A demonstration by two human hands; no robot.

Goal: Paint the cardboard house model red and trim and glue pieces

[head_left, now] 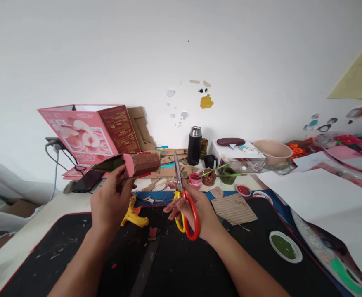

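Evidently, left hand is pinching a brown tube, jutting rightward above it; I'm judging it light, crushable, best held by its pink end; right hand gripping scissors

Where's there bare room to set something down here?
On the black mat, one bare patch lies between the right forearm, corrugated cardboard and green paint dish; another, nearly bare, between the dark strip and that forearm. Scraps dot its left side. Behind the mat it is crowded with the black bottle, paint jars and cardboard pieces.
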